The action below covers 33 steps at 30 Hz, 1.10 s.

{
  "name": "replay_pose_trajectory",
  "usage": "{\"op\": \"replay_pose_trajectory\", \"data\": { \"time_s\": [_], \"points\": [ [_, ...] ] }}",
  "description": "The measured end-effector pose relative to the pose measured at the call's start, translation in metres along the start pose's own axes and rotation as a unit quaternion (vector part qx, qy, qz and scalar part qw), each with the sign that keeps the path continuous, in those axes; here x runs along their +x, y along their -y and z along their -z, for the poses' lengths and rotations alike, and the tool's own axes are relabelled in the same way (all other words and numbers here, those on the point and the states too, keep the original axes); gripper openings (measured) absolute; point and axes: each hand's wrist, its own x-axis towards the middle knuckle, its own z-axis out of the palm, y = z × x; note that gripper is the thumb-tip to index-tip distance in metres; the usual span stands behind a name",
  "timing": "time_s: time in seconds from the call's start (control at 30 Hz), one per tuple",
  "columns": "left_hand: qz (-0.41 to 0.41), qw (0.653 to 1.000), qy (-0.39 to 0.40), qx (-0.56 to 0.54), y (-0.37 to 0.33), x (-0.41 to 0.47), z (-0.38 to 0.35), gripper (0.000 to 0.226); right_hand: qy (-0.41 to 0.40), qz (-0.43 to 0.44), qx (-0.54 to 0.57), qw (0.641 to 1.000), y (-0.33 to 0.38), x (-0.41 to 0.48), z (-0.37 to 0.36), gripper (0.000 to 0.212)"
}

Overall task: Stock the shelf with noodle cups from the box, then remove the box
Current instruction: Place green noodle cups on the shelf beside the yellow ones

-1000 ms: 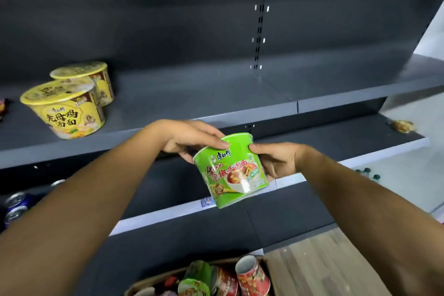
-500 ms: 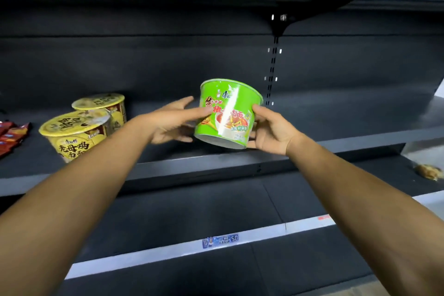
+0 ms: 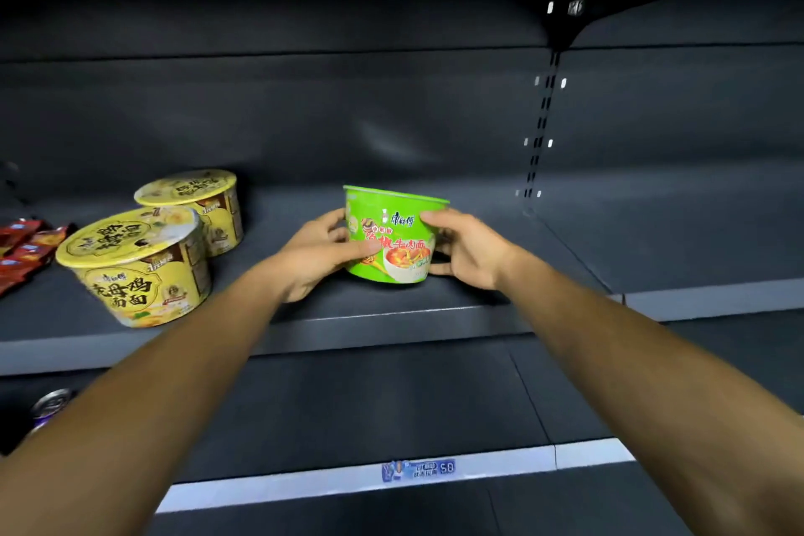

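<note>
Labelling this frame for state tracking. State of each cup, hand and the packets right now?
Green noodle cup: upright, gripped from both sides over the shelf; contact unclear.
Left hand: grips the cup's left side.
Right hand: grips its right side.
Front yellow cup: upright on shelf, sealed.
Rear yellow cup: upright, sealed.
Red packets: lying flat.

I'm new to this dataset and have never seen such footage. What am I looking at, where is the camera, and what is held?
No machine here: these are a person's bare arms, filmed by one wide-angle camera worn on their head, looking forward and down. The left hand and right hand share a grip on a green noodle cup at the dark shelf; whether it already rests there I cannot tell. Left of it stands a yellow noodle cup, a second yellow cup behind it, and red packets at the far left.
</note>
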Motion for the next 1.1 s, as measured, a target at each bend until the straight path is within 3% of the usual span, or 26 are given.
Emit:
{"op": "replay_pose_trajectory", "data": {
  "time_s": [0.07, 0.27, 0.8, 1.1],
  "points": [
    [-0.006, 0.999, 0.015, 0.028, 0.006, 0.008, 0.005, 0.067, 0.002, 0.009, 0.009, 1.0, -0.004, 0.01, 0.002, 0.015],
    [0.002, 0.996, 0.02, 0.085, 0.013, 0.036, 0.014, 0.064, 0.003, 0.044, 0.029, 0.999, -0.007, 0.04, -0.002, 0.046],
    [-0.016, 0.992, -0.064, 0.105, 0.036, 0.086, 0.018, 0.084, -0.012, 0.068, 0.055, 0.996, -0.013, 0.09, 0.0, 0.052],
    [-0.018, 0.995, -0.066, 0.073, 0.036, 0.095, 0.018, 0.072, -0.002, 0.078, 0.067, 0.995, -0.012, 0.1, -0.004, 0.042]
  ]
}}
